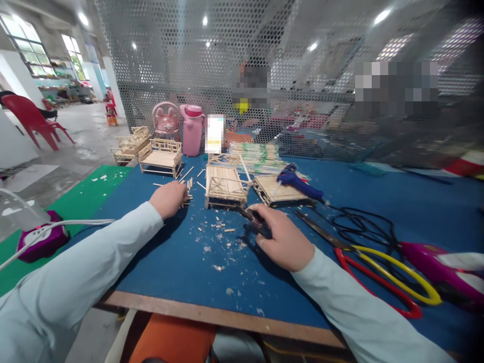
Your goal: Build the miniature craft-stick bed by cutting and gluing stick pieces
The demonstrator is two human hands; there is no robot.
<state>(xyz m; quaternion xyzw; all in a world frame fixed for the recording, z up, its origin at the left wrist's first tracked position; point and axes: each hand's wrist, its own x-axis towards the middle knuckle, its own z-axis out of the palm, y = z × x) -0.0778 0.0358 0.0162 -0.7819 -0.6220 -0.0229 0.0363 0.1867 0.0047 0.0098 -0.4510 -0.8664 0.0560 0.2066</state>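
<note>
My left hand point(169, 198) is over a scatter of short wooden sticks point(189, 183), its fingers pressed together and turned away from me; what they pinch, if anything, is hidden. In my right hand point(284, 236) are dark-handled pliers point(260, 222), their jaws pointing left toward a small wooden model bed point(223, 184). Whether the jaws touch the bed is unclear. Another flat slatted wooden piece point(270, 190) lies to the right, with a blue glue gun point(302, 184) resting on it. Small wood chips point(229, 230) lie between my hands.
Finished-looking wooden bench models point(161, 155) stand back left, beside a pink flask point(192, 132). Bagged sticks point(257, 155) lie by the perforated metal screen point(166, 60). Large red-and-yellow-handled scissors point(378, 275), black cable point(363, 227) and purple power strips point(41, 236) flank the work area.
</note>
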